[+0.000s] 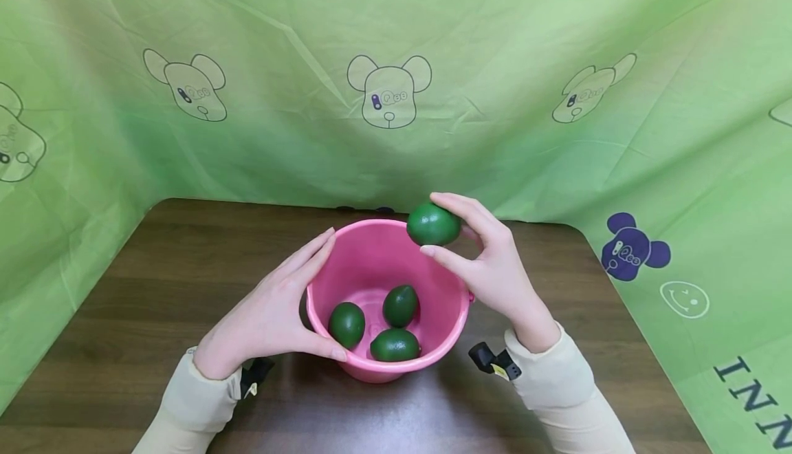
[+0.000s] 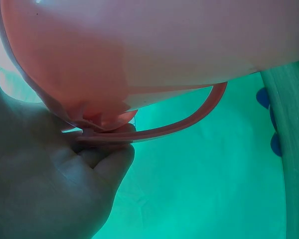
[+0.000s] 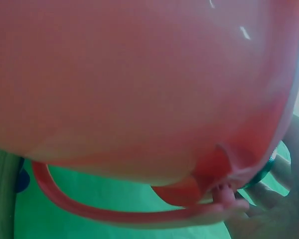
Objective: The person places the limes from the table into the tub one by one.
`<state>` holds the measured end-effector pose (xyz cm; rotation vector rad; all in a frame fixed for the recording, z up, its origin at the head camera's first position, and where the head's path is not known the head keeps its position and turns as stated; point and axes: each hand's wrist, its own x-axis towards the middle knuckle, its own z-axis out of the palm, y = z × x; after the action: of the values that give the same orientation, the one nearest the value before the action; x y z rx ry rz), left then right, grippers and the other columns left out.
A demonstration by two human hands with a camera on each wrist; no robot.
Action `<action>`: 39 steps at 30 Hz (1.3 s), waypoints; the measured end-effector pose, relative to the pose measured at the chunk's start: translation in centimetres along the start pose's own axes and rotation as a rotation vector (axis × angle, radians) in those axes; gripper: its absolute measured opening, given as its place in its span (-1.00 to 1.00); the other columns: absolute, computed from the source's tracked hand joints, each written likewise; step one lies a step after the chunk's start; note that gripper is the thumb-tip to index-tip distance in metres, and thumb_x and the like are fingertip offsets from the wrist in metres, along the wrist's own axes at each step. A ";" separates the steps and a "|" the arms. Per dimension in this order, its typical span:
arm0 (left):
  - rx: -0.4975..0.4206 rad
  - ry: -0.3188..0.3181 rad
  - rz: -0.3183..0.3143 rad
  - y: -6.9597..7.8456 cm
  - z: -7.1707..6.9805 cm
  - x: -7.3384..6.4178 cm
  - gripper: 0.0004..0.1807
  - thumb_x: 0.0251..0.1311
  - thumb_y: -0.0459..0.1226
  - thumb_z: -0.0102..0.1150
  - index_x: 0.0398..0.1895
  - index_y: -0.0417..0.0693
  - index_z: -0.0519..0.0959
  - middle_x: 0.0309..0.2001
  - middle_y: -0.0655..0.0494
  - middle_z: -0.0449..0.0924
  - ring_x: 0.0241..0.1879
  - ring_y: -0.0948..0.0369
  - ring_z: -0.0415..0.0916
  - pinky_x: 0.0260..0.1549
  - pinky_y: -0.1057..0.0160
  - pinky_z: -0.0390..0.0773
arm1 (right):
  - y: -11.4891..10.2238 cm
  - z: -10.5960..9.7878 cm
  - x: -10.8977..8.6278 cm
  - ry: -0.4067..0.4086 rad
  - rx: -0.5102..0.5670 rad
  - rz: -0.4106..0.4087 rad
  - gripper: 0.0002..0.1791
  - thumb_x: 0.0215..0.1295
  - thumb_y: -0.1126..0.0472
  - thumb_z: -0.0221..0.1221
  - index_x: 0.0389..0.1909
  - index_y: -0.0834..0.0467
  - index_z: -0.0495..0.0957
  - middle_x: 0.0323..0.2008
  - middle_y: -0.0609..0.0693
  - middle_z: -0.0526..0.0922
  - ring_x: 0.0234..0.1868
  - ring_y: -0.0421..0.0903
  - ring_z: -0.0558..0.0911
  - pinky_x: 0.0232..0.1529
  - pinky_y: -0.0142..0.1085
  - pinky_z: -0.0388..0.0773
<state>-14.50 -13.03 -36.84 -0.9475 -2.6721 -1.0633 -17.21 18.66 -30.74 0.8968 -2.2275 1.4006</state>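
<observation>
A pink bucket [image 1: 377, 251] stands upright on the table, its mouth toward me. My left hand [image 1: 266, 316] holds its left side, thumb on the near rim and fingers along the far-left rim. Between the thumb and fingertips of my right hand [image 1: 495, 268] is a glossy green lime [image 1: 434, 224], held above the bucket's far-right rim. Inside, at the bottom, lie three more limes: one at left [image 1: 346, 325], one farther back [image 1: 400, 305] and one nearest me [image 1: 394, 345]. In the right wrist view the bucket's wall mostly hides the held lime [image 3: 264, 172].
The bucket's pink handle [image 2: 179, 126] hangs down on the far side, seen in both wrist views. Brown wooden table [image 1: 185, 261] surrounds the bucket. A green printed cloth [image 1: 278, 144] rises behind the table and along both sides.
</observation>
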 end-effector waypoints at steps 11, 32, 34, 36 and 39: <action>0.000 0.004 0.004 0.0 0.0 0.0 0.55 -0.42 0.51 0.46 0.67 0.19 -0.09 0.61 0.43 -0.22 0.55 0.20 -0.13 0.34 -0.07 0.28 | -1.2 1.1 -0.1 -0.039 0.008 -0.039 -0.25 0.03 0.54 0.47 0.31 0.19 0.53 0.22 0.05 0.55 0.13 -0.02 0.59 0.09 -0.14 0.60; -0.010 0.001 0.005 0.0 0.1 0.0 0.55 -0.42 0.51 0.47 0.67 0.17 -0.08 0.61 0.43 -0.22 0.55 0.22 -0.14 0.34 -0.06 0.28 | 1.1 2.3 -0.6 -0.126 -0.032 -0.045 -0.29 0.09 0.32 0.53 0.32 0.06 0.56 0.28 -0.12 0.52 0.26 -0.08 0.51 0.16 -0.21 0.54; -0.011 0.001 0.004 0.0 0.1 0.0 0.55 -0.42 0.51 0.47 0.67 0.18 -0.09 0.61 0.42 -0.22 0.55 0.22 -0.14 0.34 -0.06 0.28 | 1.2 2.4 -0.6 -0.132 -0.042 -0.046 -0.30 0.09 0.30 0.54 0.31 0.09 0.57 0.28 -0.12 0.53 0.26 -0.08 0.51 0.17 -0.22 0.53; -0.013 0.000 0.002 0.0 0.1 0.0 0.55 -0.42 0.51 0.47 0.67 0.18 -0.09 0.61 0.43 -0.22 0.55 0.22 -0.14 0.34 -0.06 0.28 | 1.3 2.5 -0.7 -0.142 -0.053 -0.045 -0.30 0.09 0.28 0.54 0.30 0.09 0.57 0.27 -0.14 0.53 0.26 -0.10 0.51 0.17 -0.22 0.53; -0.013 0.001 0.003 0.0 0.1 0.0 0.55 -0.42 0.51 0.47 0.67 0.19 -0.09 0.61 0.43 -0.22 0.55 0.22 -0.13 0.33 -0.06 0.29 | 1.4 2.6 -0.7 -0.161 -0.063 -0.044 -0.30 0.11 0.24 0.54 0.31 0.02 0.57 0.27 -0.17 0.54 0.24 -0.12 0.52 0.17 -0.22 0.53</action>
<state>-14.46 -12.97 -36.96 -0.9528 -2.6659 -1.0813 -17.56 17.01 -33.20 1.0643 -2.3390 1.2716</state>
